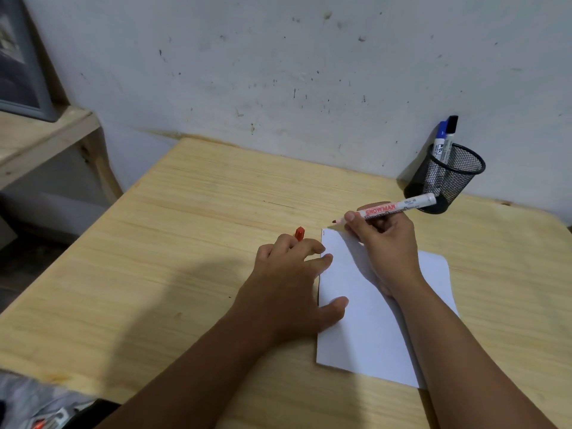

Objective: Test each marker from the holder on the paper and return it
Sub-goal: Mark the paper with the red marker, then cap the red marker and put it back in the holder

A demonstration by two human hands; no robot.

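Observation:
A white sheet of paper (pixel 371 320) lies on the wooden table (pixel 185 227). My right hand (pixel 387 252) grips an uncapped red marker (pixel 399 207), its tip just above the paper's far left corner, where a small dark mark shows. My left hand (pixel 294 283) rests on the paper's left edge, fingers and thumb pressing it down, with the red cap (pixel 299 234) held between its fingers. A black mesh holder (pixel 445 181) stands at the back right by the wall, with a blue marker (pixel 441 140) and a black marker (pixel 450 134) in it.
A stained white wall runs behind the table. A wooden shelf (pixel 40 134) with a grey box stands at the left. Cloth shows at the lower left corner.

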